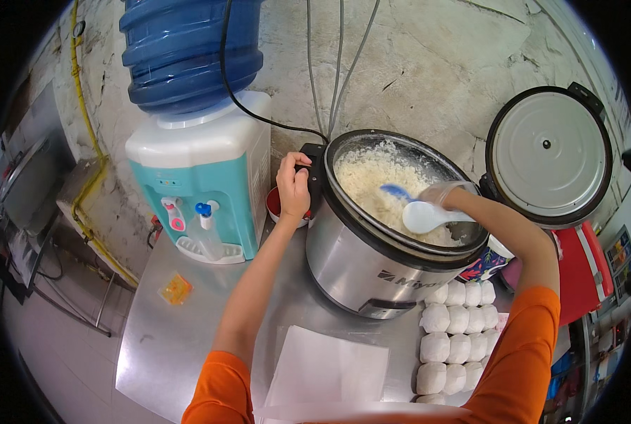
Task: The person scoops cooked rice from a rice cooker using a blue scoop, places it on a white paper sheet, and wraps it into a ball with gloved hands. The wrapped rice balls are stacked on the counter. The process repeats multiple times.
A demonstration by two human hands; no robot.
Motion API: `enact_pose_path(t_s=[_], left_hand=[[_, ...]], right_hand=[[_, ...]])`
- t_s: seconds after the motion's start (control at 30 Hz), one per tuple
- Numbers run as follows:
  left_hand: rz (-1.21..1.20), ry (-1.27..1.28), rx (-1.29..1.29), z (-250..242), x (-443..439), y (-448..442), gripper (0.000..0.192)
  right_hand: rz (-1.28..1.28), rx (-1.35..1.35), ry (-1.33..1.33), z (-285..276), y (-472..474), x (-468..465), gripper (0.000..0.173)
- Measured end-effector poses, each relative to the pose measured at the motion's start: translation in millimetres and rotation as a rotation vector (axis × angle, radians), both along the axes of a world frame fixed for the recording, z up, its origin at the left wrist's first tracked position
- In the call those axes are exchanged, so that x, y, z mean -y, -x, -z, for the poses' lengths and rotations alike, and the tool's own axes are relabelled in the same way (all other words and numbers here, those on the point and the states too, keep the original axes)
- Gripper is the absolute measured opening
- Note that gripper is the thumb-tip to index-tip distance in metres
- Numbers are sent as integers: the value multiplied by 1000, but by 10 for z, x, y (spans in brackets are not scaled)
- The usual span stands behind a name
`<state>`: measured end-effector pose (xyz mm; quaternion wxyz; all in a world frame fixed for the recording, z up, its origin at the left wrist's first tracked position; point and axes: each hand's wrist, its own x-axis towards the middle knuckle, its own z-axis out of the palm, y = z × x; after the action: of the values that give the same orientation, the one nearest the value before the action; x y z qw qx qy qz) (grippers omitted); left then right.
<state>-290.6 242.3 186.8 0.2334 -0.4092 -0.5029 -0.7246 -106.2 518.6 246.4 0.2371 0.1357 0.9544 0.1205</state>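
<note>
A large steel rice cooker [368, 275] stands uncovered on the metal table, with cooked white rice [366, 175] inside. My left hand [294, 185] grips the black side handle [314, 177] of the cooker. My right hand [442, 196], in a clear plastic glove, reaches into the pot and holds a utensil whose blue part [396, 192] touches the rice; its fingers are partly hidden. A white plastic scoop [424, 217] also shows by this hand, over the pot's near side. The cooker's round lid [548, 153] is swung up at the right.
Several rows of white paper-wrapped bundles [435, 347] lie right of a stack of white paper sheets [331, 371]. A teal water dispenser [199, 196] with a blue bottle stands left, near a small orange packet [176, 289]. A red cooler box [580, 270] is at the right; a black cord [262, 117] crosses behind.
</note>
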Motion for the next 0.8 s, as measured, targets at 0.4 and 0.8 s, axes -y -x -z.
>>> enact_pose_path(t_s=[0.4, 0.8], left_hand=[[-33, 23, -56, -13, 10, 31, 15], [45, 67, 46, 17, 8, 59, 14]], right_hand=[[252, 332, 679, -154, -95, 687, 20], [-136, -713, -5, -285, -477, 507, 25]])
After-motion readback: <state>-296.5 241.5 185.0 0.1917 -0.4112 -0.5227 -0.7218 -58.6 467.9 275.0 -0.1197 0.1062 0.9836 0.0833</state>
